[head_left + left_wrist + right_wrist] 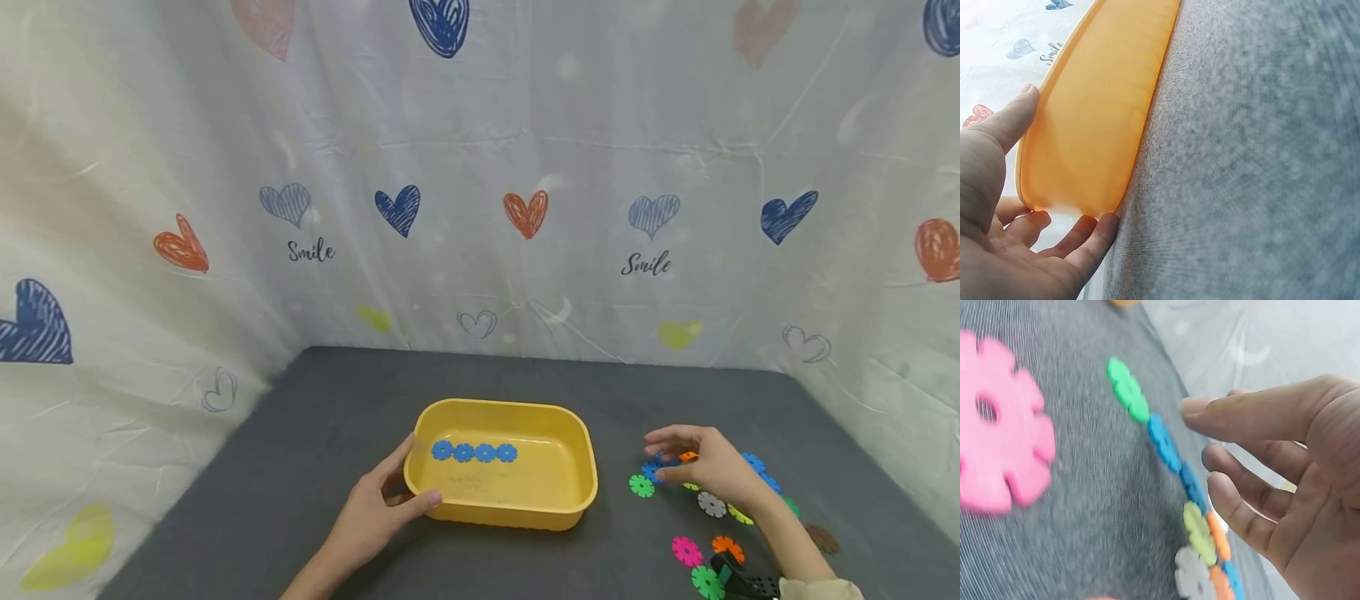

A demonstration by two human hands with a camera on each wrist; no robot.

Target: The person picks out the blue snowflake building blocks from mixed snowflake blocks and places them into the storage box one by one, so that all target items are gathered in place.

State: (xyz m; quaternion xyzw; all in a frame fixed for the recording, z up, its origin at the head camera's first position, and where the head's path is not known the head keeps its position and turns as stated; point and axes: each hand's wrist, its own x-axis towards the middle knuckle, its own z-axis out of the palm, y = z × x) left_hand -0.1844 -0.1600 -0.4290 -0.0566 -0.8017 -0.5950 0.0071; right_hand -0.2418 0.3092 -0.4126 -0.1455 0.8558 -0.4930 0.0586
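My left hand (pixel 372 507) holds a yellow plastic tub (pixel 517 514) by its left end. The thumb lies at the near rim and the fingers wrap the end wall, as the left wrist view shows. Inside the tub, several blue notched discs (pixel 485 452) lie in a row. Over on the right, my right hand (pixel 711 463) hovers above a spread of coloured notched discs, fingers loosely bent with nothing between them. Nearest to it are a blue disc (pixel 1164 443) and a green disc (pixel 641 486); the hand partly hides others in the head view.
Nearer my body lie a pink disc (pixel 687 551), an orange disc (pixel 728 547) and another green disc (pixel 707 582), beside a black strap-like object (pixel 742 582). A brown disc (pixel 822 538) sits right of the forearm. A heart-printed curtain (pixel 480 275) encloses the dark grey table (pixel 360 392).
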